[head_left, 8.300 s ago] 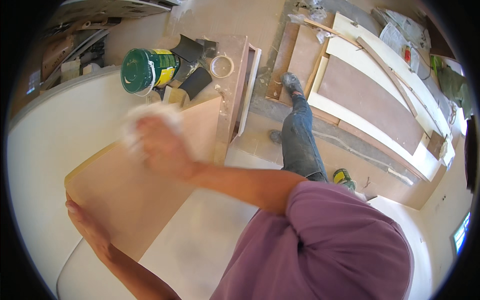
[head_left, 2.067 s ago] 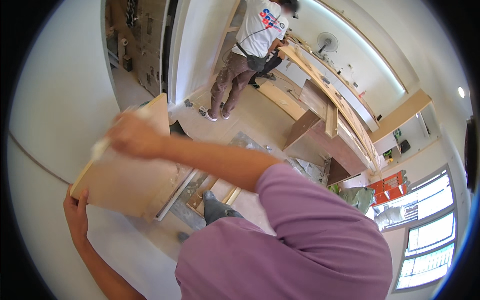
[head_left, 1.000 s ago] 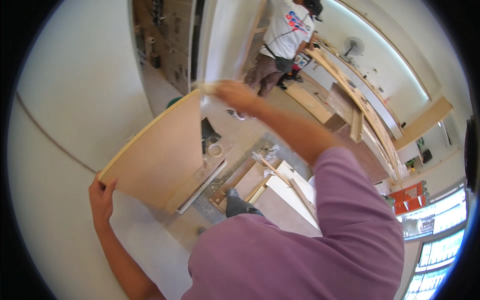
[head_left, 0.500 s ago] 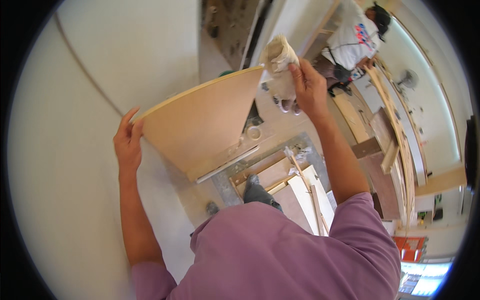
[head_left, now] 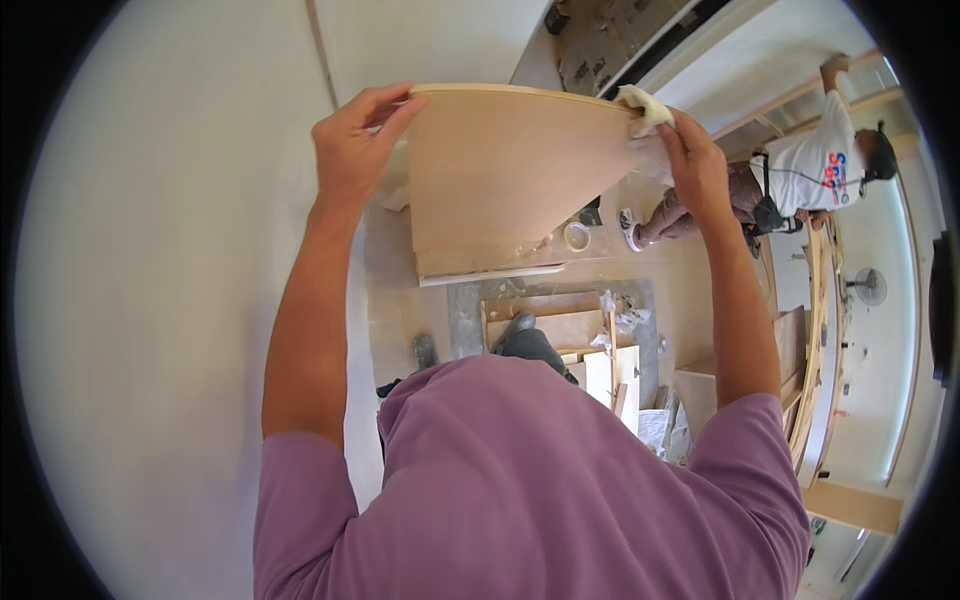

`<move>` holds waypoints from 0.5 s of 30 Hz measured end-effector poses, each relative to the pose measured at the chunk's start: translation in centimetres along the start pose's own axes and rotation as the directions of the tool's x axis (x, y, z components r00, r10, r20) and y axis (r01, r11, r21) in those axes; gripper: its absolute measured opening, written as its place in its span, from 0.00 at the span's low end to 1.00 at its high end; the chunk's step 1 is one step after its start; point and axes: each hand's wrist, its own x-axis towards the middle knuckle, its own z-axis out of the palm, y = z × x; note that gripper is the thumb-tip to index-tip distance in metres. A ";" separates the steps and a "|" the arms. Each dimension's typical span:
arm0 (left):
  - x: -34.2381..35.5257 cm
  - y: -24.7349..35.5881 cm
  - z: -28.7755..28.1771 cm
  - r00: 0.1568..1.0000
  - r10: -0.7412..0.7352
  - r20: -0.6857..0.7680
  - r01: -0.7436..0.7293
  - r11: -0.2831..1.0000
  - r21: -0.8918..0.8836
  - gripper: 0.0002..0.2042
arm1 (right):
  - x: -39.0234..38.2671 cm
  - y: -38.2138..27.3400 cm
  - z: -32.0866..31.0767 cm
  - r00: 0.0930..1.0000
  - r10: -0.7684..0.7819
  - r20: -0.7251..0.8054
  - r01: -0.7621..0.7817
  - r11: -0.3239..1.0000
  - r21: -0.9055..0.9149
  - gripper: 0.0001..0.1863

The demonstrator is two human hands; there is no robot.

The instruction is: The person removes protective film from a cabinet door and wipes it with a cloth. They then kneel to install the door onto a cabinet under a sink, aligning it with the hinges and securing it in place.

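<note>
A large light-brown wooden panel [head_left: 520,165] stands upright in front of me, its pale top edge running from one hand to the other. My left hand [head_left: 362,130] grips the panel's top left corner, thumb on the near face and fingers over the edge. At the top right corner, my right hand [head_left: 695,165] is closed on a crumpled cream cloth [head_left: 645,108], which touches the panel's edge. The fingertips under the cloth are partly hidden.
A white wall [head_left: 190,260] rises close on my left. Wood offcuts [head_left: 560,330] and crumpled plastic [head_left: 630,318] lie around my feet. A roll of tape [head_left: 577,236] rests on the floor. Another person [head_left: 815,160] works at the right, near long boards [head_left: 815,340] and a fan [head_left: 868,287].
The cloth has come down from above the right corner onto the panel's edge with my right hand. My view has swung, and the co-worker has raised an arm.
</note>
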 end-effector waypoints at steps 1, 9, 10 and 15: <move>-0.4 -0.4 -0.1 0.999 -0.024 -0.021 0.024 0.999 -0.031 0.11 | 0.1 0.1 0.1 1.000 0.020 0.008 -0.020 1.000 -0.012 0.16; -9.6 -1.2 5.2 0.974 0.051 -0.221 0.032 0.934 0.355 0.27 | 1.6 -2.0 -0.6 0.990 0.128 0.050 -0.126 0.990 -0.056 0.19; -11.3 -2.2 5.6 0.969 -0.062 -0.237 0.133 0.947 0.294 0.28 | 1.7 -2.5 -0.8 0.987 0.146 0.067 -0.142 0.988 -0.059 0.19; -16.5 -7.2 5.3 0.916 -0.326 -0.234 0.382 0.888 0.256 0.29 | 2.3 -2.3 -2.2 0.981 0.155 0.114 -0.147 0.987 -0.071 0.20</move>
